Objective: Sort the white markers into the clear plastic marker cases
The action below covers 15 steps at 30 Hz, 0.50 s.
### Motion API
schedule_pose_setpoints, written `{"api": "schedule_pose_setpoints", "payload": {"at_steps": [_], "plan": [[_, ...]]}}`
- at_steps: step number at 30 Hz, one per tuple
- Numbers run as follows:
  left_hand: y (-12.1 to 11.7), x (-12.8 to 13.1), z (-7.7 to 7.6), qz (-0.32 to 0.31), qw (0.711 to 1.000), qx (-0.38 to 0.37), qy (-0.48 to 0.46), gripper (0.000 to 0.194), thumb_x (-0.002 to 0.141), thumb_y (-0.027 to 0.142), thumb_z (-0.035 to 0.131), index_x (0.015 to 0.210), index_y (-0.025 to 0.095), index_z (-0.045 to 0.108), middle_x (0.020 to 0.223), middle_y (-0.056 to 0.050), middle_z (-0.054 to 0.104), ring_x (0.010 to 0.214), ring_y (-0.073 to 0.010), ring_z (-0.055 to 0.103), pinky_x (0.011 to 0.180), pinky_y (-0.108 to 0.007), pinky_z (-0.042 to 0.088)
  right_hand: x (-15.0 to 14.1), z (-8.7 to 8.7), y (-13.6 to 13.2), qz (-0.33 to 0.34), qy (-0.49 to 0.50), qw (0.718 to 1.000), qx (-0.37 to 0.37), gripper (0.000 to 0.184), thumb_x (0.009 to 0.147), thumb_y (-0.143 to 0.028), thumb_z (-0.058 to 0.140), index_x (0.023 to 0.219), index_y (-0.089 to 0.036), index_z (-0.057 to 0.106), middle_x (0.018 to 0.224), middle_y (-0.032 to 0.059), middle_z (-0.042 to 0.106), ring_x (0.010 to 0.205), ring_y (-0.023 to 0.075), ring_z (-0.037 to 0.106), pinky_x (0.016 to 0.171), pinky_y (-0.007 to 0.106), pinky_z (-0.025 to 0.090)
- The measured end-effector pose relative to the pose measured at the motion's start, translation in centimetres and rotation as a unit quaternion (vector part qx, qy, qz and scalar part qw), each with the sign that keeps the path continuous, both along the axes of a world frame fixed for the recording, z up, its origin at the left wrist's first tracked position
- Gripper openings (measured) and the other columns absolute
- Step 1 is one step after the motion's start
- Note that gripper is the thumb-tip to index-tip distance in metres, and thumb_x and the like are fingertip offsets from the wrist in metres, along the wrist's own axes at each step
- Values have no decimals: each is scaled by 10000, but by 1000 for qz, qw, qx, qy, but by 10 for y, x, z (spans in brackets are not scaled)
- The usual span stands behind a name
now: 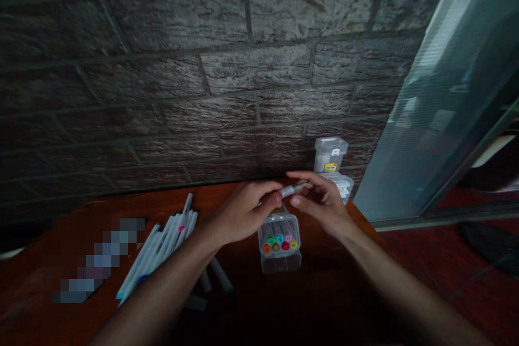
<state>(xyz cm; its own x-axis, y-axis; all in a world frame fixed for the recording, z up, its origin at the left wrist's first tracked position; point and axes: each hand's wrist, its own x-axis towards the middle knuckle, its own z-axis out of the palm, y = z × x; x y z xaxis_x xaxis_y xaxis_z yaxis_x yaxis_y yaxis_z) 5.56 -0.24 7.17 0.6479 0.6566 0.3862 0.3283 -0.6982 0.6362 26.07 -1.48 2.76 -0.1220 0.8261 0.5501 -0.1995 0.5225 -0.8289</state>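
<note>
Both my hands meet above a clear plastic marker box (pixel 279 240) on a red-brown wooden table (pixel 97 211). My left hand (pixel 239 211) and my right hand (pixel 320 200) pinch the two ends of one grey marker (pixel 292 190), held level over the box. The box stands upright and holds several markers with coloured caps facing up. A loose heap of white markers (pixel 162 243) lies on the table left of my left forearm.
A dark stone-pattern wall rises right behind the table. A second clear marker box (pixel 330 154) stands on another (pixel 343 185) at the table's back right corner. A glass panel (pixel 438 108) runs along the right. A blurred patch lies at the far left.
</note>
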Motion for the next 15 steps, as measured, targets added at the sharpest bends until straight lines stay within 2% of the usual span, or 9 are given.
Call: {"api": "schedule_pose_setpoints", "payload": {"at_steps": [3, 6, 8, 11, 15], "plan": [[-5, -2, -3, -13, 999, -41, -16, 261, 1046, 319, 552, 997, 170, 761, 931, -51, 772, 850, -193, 695, 752, -285, 512, 0, 0, -2, -2, -4, 1000, -18, 167, 797, -296, 889, 946, -261, 820, 661, -6, 751, 504, 116, 606, 454, 228, 461], [-9, -15, -11, 11, 993, -81, -84, 232, 1004, 301, 647, 1173, 189, 760, 1034, -64, 802, 921, -199, 727, 802, -283, 539, 0, -2, -3, 2, 18, 999, -50, 134, 823, -317, 877, 913, -243, 810, 586, -18, 718, 430, 92, 568, 393, 193, 415], [-9, -25, -21, 42, 983, -96, -148, 232, 958, 302, 719, 1146, 181, 783, 955, -63, 805, 804, -171, 711, 708, -251, 532, -1, -3, -3, 11, 45, 996, -74, 148, 837, -342, 868, 910, -233, 799, 616, -11, 734, 432, 90, 586, 385, 182, 430], [-6, -36, -40, 70, 957, -137, -245, 224, 941, 332, 750, 1100, 186, 812, 777, -35, 764, 582, -107, 594, 539, -208, 450, -4, -6, -3, 31, 59, 992, -103, 159, 849, -355, 860, 889, -217, 793, 716, 20, 784, 492, 110, 658, 410, 188, 482], [-2, -39, -61, 56, 920, -204, -330, 221, 957, 348, 744, 1105, 208, 830, 756, -44, 762, 559, -90, 565, 540, -206, 448, -5, -9, -1, 19, 32, 991, -125, 151, 875, -358, 843, 869, -214, 802, 746, 21, 801, 529, 86, 659, 468, 171, 476]]}}
